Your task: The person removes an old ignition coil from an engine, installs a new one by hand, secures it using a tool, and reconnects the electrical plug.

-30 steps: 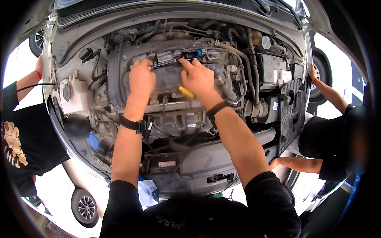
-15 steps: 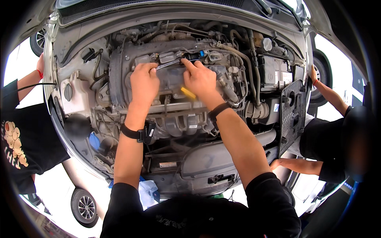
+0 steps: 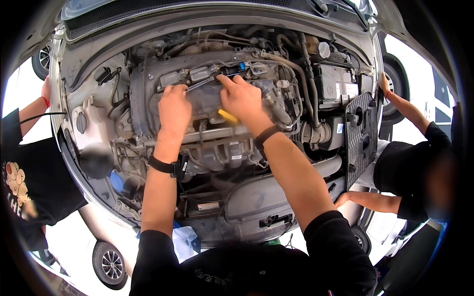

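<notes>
Both arms outstretched; left hand (image 3: 174, 106) flat, right hand (image 3: 240, 98) pinching, fingers curled.

Both hands rest on top of the engine (image 3: 217, 123) — the left hand (image 3: 174, 106) just left of the right hand (image 3: 242, 98), a connector (image 3: 232, 70) just beyond its fingertips, the battery (image 3: 338, 86) well right — a tool handle (image 3: 228, 116) under the right palm

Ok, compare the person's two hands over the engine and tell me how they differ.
The right hand holds a tool with a yellow handle; the left hand shows no tool. The left hand lies flat, knuckles up; the right hand points its fingers toward a blue connector. Both rest on the engine top and wear dark wristbands.
</notes>
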Demonstrator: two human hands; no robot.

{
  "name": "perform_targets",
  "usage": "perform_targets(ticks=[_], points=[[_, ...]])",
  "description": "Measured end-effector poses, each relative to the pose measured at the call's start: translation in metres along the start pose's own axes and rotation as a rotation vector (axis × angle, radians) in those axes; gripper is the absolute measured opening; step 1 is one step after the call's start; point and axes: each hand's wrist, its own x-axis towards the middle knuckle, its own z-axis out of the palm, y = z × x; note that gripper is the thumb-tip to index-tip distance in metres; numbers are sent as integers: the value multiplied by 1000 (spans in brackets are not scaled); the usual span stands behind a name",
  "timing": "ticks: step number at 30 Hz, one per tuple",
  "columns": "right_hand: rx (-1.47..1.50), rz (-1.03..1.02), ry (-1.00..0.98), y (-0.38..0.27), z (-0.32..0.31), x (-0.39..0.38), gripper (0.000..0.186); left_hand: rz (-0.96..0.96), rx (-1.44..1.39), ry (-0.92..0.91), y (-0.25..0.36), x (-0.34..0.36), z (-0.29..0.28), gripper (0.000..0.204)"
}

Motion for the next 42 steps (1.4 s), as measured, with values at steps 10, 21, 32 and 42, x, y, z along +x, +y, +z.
perform_targets(ticks=[10,21,32,42], points=[[21,11,15,-1,-4,0,36,24,-144,59,10,-12,0,18],[-13,4,-18,1,-2,0,32,-22,-18,-18,27,-27,-2,19],[3,17,-38,-2,-5,1,35,21,-147,64,-1,-1,-3,19],[-5,11,-38,-1,-2,0,35,116,-13,-81,50,-69,25,31]])
